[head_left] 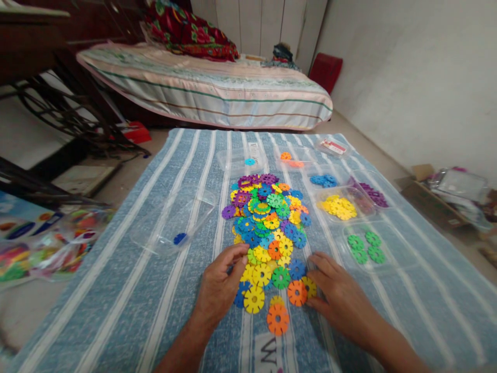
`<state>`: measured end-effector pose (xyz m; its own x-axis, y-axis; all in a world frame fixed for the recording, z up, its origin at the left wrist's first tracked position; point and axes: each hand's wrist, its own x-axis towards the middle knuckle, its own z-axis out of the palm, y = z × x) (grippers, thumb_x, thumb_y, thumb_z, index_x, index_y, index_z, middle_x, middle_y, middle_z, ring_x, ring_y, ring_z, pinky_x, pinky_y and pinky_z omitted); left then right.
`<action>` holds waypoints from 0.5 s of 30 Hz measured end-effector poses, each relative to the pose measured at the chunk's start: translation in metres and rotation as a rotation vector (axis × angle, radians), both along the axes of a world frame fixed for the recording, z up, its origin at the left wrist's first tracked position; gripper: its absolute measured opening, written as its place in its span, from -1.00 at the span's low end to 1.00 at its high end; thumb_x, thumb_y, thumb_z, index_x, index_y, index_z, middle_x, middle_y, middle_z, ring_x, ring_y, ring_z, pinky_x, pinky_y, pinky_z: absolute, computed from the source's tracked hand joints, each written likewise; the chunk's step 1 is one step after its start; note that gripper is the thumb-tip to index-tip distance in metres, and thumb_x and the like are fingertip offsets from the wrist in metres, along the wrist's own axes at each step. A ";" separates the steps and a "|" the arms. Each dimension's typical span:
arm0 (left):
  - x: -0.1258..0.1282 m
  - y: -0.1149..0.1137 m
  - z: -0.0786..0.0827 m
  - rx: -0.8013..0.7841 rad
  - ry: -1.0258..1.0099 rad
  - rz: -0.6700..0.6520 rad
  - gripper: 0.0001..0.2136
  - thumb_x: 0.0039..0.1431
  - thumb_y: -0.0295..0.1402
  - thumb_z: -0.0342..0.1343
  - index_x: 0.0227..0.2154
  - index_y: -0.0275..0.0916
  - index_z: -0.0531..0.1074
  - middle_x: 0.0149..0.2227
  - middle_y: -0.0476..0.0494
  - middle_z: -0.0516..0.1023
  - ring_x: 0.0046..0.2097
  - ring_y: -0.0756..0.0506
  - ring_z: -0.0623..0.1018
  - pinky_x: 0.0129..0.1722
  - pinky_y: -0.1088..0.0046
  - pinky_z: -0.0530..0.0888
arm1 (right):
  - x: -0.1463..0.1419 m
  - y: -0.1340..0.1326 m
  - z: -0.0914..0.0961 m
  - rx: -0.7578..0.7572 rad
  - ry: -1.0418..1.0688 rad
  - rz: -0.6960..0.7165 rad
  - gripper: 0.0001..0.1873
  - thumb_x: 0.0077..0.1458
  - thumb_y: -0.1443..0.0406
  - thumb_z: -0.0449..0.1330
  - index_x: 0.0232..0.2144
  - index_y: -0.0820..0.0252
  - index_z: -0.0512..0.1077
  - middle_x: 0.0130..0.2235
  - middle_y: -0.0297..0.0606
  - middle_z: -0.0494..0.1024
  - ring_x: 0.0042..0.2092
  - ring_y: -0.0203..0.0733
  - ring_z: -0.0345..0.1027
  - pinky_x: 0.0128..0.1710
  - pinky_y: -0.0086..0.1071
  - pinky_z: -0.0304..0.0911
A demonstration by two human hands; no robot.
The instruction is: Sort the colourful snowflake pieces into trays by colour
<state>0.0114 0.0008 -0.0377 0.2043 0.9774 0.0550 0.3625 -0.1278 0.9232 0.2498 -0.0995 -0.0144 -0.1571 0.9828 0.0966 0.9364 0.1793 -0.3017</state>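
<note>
A pile of colourful plastic gear-shaped discs [267, 223] lies on a blue striped cloth [128, 290]. My left hand [219, 282] rests at the pile's near left edge, fingers apart, fingertips touching yellow and blue discs. My right hand [339, 298] lies flat at the near right edge, fingers spread, touching an orange disc [297, 292]. Another orange disc [277, 318] lies nearest to me between the hands. Neither hand grips anything.
Clear plastic trays hold sorted discs: green [365, 248], yellow [337, 207], blue [324, 180], purple [373, 194]. A clear tray with one blue disc [179, 238] sits left. A mattress [209, 88] lies beyond; a toy bag [58, 243] is at left, boxes [446, 199] at right.
</note>
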 end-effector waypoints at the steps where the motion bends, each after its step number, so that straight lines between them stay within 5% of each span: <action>1: 0.000 0.000 0.000 0.001 -0.001 0.001 -0.78 0.10 -0.28 0.05 -0.20 -0.19 0.47 -0.16 -0.08 0.57 -0.16 -0.07 0.56 -0.09 0.41 0.48 | 0.000 0.000 -0.001 0.005 0.008 -0.007 -0.70 -0.16 0.43 0.30 -0.29 0.18 0.41 0.03 -0.11 0.39 0.15 0.10 0.17 0.08 0.00 0.24; 15: -0.001 0.001 0.000 0.001 -0.003 -0.004 -0.77 0.11 -0.28 0.04 -0.20 -0.20 0.47 -0.16 -0.09 0.57 -0.14 -0.08 0.55 -0.07 0.39 0.47 | 0.002 0.008 0.010 -0.012 0.092 -0.137 -0.83 0.02 0.40 0.15 -0.57 0.16 0.29 -0.14 -0.15 0.46 -0.08 -0.06 0.34 -0.12 -0.19 0.33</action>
<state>0.0108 0.0016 -0.0372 0.2079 0.9765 0.0564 0.3590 -0.1298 0.9243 0.2513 -0.0918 -0.0042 -0.0125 0.9956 0.0924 0.9200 0.0476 -0.3889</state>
